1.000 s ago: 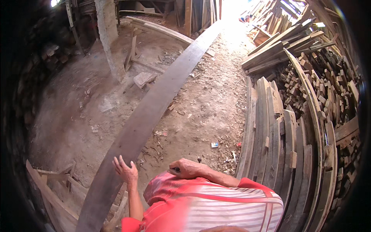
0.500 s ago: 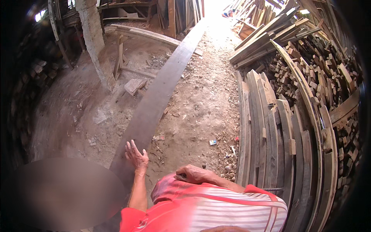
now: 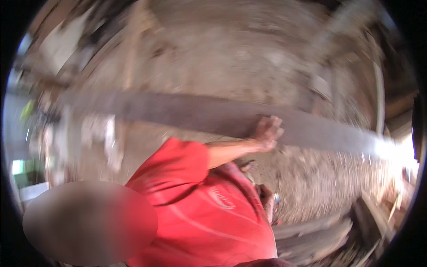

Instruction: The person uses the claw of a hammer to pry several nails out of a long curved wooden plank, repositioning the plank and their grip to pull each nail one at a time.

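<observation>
A long dark plank (image 3: pixel 191 111) spans the view from the left side to the bright right side, raised above the dirt floor. My left hand (image 3: pixel 268 133) reaches across from my red sleeve and rests at the plank's near edge. Its fingers look stretched out over the wood, though motion smears them. Close to the front of my shirt is my right hand (image 3: pixel 267 198), mostly hidden behind the cloth. Its fingers cannot be made out.
Rough timber pieces (image 3: pixel 311 238) lie at the lower right. A pale post (image 3: pixel 342 33) stands at the upper right. On the left, a blurred wooden beam (image 3: pixel 132 49) runs toward the plank. Bare dirt floor (image 3: pixel 213 53) extends beyond it.
The view has swung left, so the plank now runs sideways rather than away from me. My left hand remains at the plank. My right hand has become mostly hidden.
</observation>
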`<action>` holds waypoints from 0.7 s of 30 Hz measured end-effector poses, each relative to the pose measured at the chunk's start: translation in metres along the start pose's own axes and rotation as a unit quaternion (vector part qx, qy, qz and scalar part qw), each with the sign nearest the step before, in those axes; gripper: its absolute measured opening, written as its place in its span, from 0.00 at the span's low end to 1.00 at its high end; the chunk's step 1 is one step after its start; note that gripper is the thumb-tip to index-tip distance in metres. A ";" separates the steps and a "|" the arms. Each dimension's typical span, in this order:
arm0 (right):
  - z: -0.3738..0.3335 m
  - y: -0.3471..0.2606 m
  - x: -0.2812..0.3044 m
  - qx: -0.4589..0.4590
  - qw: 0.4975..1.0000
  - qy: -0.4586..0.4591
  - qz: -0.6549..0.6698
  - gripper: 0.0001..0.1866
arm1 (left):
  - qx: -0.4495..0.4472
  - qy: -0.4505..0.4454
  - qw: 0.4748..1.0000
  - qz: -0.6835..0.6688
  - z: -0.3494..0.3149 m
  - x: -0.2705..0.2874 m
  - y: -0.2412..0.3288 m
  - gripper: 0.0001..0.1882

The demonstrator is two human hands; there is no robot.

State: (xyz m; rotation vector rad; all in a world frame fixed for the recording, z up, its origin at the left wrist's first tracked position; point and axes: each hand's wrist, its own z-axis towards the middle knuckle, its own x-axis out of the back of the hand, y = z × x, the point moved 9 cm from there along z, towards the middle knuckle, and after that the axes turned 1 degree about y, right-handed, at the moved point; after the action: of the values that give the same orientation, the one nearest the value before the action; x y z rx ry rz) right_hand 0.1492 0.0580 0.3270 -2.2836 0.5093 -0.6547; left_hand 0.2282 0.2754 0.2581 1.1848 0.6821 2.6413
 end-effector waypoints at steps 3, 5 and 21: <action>0.040 0.043 0.001 0.003 0.999 -0.035 0.023 0.11 | 0.045 -0.130 0.977 0.161 -0.005 -0.027 0.012 0.37; 0.055 0.024 0.021 0.120 0.988 -0.065 -0.067 0.14 | 0.098 -0.189 0.966 0.147 -0.002 -0.026 0.013 0.39; 0.100 -0.051 0.226 0.327 0.932 0.017 -0.156 0.14 | 0.256 -0.218 0.938 0.078 0.007 -0.029 0.016 0.53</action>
State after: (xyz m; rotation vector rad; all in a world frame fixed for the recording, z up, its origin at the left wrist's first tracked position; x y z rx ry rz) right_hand 0.3959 0.0265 0.3703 -1.7212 -0.0719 -0.8652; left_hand 0.2535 0.2536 0.2500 1.9540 1.2650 2.2343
